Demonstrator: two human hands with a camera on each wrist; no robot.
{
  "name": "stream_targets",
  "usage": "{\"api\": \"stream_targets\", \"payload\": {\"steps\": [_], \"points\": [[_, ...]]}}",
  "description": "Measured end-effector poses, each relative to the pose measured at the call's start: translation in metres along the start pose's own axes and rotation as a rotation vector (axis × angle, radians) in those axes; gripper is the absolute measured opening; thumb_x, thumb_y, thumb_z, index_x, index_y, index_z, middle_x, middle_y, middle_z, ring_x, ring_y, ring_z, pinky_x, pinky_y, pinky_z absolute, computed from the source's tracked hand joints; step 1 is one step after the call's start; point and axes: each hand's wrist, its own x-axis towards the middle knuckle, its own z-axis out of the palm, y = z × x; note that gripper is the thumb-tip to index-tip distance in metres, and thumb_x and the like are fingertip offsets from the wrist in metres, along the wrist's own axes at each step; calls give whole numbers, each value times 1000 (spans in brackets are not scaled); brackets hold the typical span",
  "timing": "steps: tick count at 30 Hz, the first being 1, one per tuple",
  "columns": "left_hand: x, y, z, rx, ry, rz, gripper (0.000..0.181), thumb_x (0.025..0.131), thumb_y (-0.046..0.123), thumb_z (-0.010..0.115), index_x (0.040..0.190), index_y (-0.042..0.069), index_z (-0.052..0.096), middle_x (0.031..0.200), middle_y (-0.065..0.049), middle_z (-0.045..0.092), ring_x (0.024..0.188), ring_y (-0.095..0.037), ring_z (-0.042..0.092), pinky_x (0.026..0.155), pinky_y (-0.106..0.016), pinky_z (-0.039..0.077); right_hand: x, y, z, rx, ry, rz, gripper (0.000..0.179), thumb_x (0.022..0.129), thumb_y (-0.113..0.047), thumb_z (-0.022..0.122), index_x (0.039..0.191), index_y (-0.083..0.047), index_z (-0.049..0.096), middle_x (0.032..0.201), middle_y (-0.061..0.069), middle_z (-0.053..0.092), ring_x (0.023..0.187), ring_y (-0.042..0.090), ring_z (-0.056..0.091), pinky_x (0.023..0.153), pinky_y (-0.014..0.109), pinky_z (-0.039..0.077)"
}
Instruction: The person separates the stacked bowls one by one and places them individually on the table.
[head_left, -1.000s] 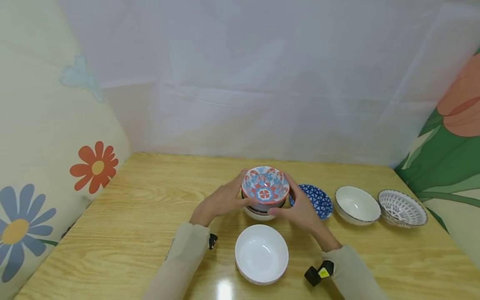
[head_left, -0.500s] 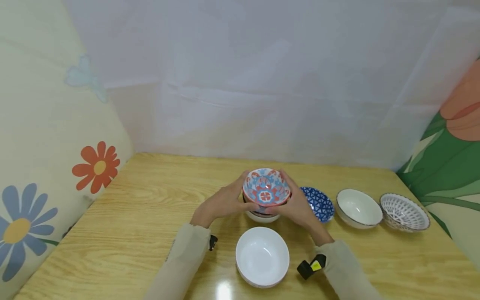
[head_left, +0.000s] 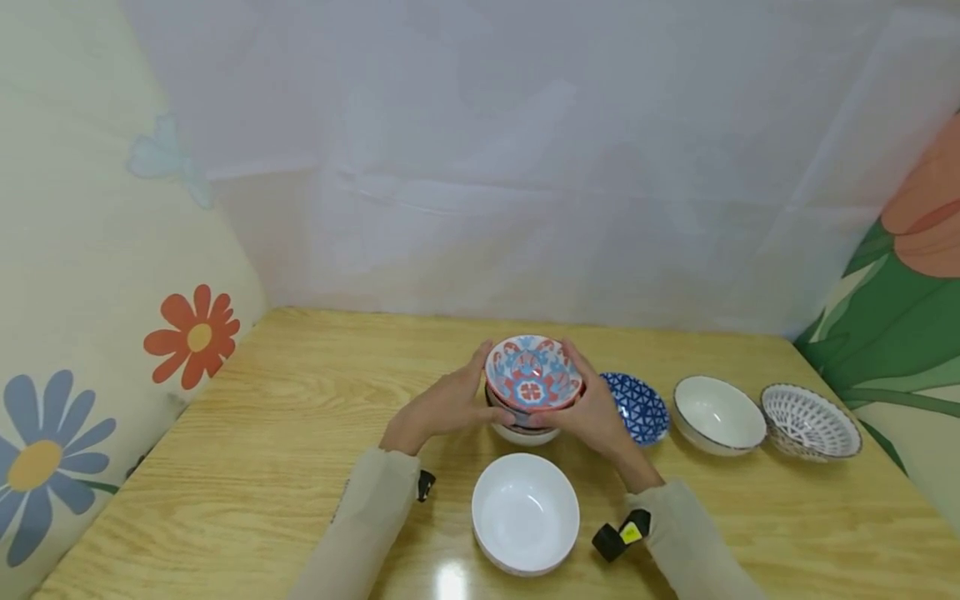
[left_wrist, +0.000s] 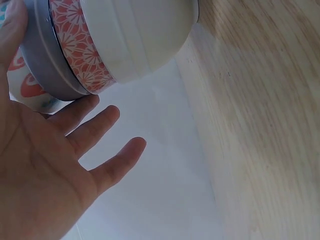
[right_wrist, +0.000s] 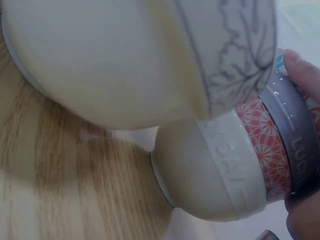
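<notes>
A small bowl with a red and blue pattern tops a stack. My left hand grips its left side, thumb at the front and fingers toward the back. From the right, my right hand holds the same bowl, its thumb near the front rim. Under it the left wrist view shows a grey bowl, a red bowl with white flowers and a cream bowl at the bottom. Three left fingers are spread beside the stack, one tip close to the grey bowl's edge. The stack's back is hidden in the head view.
A white bowl stands in front of the stack on the wooden table. To the right sit a blue patterned dish, a cream bowl with a dark rim and a bowl with grey dashes. A white cloth hangs behind.
Over the last second my right hand has shifted slightly left, its thumb rising to the patterned bowl's front rim. Since half a second ago, both hands and the stack look nearly still.
</notes>
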Motion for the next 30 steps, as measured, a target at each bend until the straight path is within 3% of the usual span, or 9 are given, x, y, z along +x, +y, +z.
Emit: {"api": "stream_targets", "payload": {"steps": [9,18,23,27,30], "points": [[2,0,1,-11,9,28,105,78,50,74,155,27,7,157,-5,26,139,-28,35,111,-47,32,-4,-12,-10,-7,28,61,110,66,-11,87,153,-12,19,153,15,32,137,33,36,109,48,34],[-1,1,0,27,-20,-25,99,82,51,69,154,12,13,156,-9,26,139,-29,34,111,-47,32,-13,-24,-22,-53,61,91,110,67,-17,88,153,-15,19,151,15,34,136,31,37,108,46,36],[-1,1,-1,42,-17,-20,100,82,52,69,154,10,13,155,-12,29,137,-31,37,110,-47,33,-19,-31,-29,-60,83,120,111,67,-18,88,154,-20,19,151,12,36,133,26,41,104,34,40],[0,1,-1,43,-25,-13,100,83,52,68,154,8,13,155,-13,28,137,-32,37,110,-48,33,-25,-35,-35,-64,90,124,110,67,-15,88,154,-20,20,152,12,35,135,26,39,105,30,37],[0,1,0,45,-30,-22,101,82,53,68,154,9,12,155,-12,28,138,-31,37,110,-48,33,-29,-36,-39,-76,107,117,110,65,-13,88,153,-18,22,151,14,35,135,27,38,103,20,36]]}}
